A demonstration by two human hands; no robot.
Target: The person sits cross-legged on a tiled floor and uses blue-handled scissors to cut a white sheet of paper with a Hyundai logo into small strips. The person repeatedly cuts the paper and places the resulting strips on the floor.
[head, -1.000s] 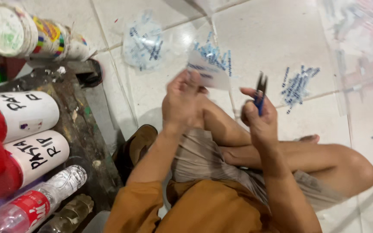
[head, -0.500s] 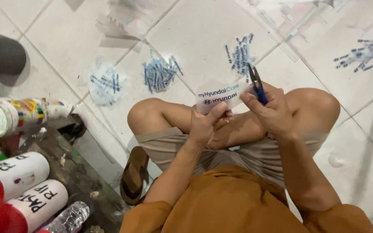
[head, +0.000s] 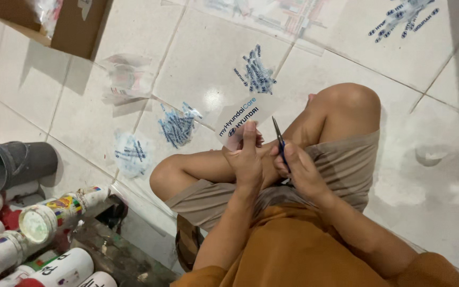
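Step in hand: the person is sitting cross-legged on the tiled floor [head: 442,175] and appears to be trimming a printed sheet with scissors, judging by how the two are meeting.
Left hand [head: 248,162]: at frame centre, its fingers [head: 249,135] are closing on the lower edge of the white sticker sheet [head: 243,118], holding it upright just above the knees.
Right hand [head: 298,170]: just right of the left one, it is gripping the blue-handled scissors [head: 279,141], blades pointing up and slightly parted beside the sheet's right edge.
Cut pieces: small piles of blue-and-white strips [head: 256,72] are lying on the floor in the upper half of the frame.
Lower left: paint cans [head: 54,212] and a grey pipe piece [head: 11,162] are standing well apart from the hands.
Next move calls for: probably feeding the sheet between the blades and keeping it taut for a straight cut.
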